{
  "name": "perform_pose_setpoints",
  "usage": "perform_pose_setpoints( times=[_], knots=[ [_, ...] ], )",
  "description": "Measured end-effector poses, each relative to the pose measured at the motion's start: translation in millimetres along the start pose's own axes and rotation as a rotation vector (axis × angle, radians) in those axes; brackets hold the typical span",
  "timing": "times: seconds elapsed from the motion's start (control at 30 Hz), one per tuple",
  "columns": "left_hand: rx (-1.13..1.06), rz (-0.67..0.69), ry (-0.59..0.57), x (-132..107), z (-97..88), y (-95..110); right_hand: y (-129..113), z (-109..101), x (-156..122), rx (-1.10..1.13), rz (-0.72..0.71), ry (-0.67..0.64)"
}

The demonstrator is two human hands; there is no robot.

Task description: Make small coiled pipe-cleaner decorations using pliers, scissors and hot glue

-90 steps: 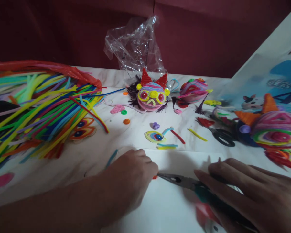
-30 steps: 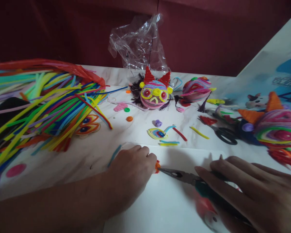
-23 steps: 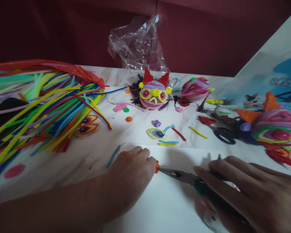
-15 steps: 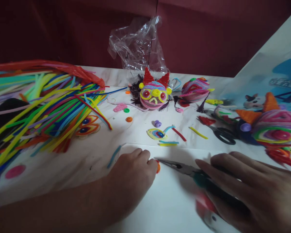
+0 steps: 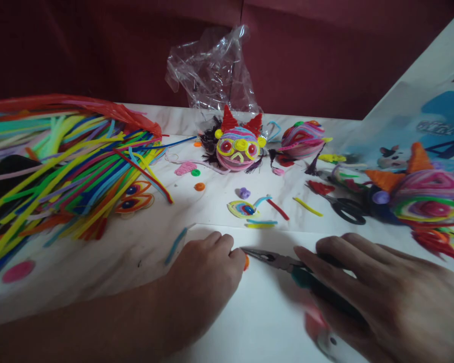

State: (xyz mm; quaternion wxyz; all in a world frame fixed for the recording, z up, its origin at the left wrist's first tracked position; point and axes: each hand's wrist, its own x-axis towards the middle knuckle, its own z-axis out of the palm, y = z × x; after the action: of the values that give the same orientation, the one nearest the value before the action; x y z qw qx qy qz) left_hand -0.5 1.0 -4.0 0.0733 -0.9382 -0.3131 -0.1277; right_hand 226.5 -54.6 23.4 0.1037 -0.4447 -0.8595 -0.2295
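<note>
Pliers (image 5: 272, 258) sit in my right hand (image 5: 378, 292), low and right of centre in the frame; the fingers are wrapped over the teal handles, and the closed nose lies almost flat, pointing left toward my left hand (image 5: 208, 275). That left hand is curled into a loose fist on the white sheet (image 5: 265, 322) laid on the bench (image 5: 109, 257), pinching a small orange coil (image 5: 245, 262) at its fingertips; only a sliver of the coil shows past the thumb. What has just changed: a second ago the plier tips were on the coil itself, and now they rest just above and beside it, apart from it as far as I can tell, so the tool seems to have let go for a fresh bite while the left hand keeps the piece in place. Against the earliest frame, the right hand has crept leftward and slightly up the frame, and the coil shows a touch more clearly. Nothing else differs: the sheaf of pipe cleaners (image 5: 71, 171) fans across the left, the round face with red ears (image 5: 237, 147) stands at upper centre in front of the clear plastic bag (image 5: 212, 70), and the scissors (image 5: 346, 209) lie at right.
</note>
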Motion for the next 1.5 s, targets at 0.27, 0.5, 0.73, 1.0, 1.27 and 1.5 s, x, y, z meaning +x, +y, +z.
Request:
perform_pose_setpoints(
  times=[0.27, 0.5, 0.73, 1.0, 1.27, 1.5],
  knots=[
    [-0.037, -0.033, -0.090, 3.1, -5.8, 0.3, -3.0, 1.1, -2.2, -0.017, 0.006, 0.006],
    [-0.112, 0.032, -0.060, 1.9, -1.4, 1.7, -7.9, -2.2, 3.4, -0.017, -0.023, 0.069],
    [-0.130, 0.061, -0.067, 2.5, 0.2, 2.5, -10.1, -7.6, 5.3, -0.100, -0.082, 0.079],
    [-0.114, 0.096, -0.072, 3.1, -3.9, 5.1, -13.4, -7.6, 4.3, -0.106, -0.086, 0.059],
    [-0.098, 0.124, -0.070, 6.3, -5.5, 6.4, -15.9, -9.2, 3.3, -0.113, -0.103, 0.049],
    [-0.152, 0.150, 0.049, 1.4, 2.2, 5.3, -20.6, -9.2, 2.9, -0.088, -0.072, 0.047]
  ],
)
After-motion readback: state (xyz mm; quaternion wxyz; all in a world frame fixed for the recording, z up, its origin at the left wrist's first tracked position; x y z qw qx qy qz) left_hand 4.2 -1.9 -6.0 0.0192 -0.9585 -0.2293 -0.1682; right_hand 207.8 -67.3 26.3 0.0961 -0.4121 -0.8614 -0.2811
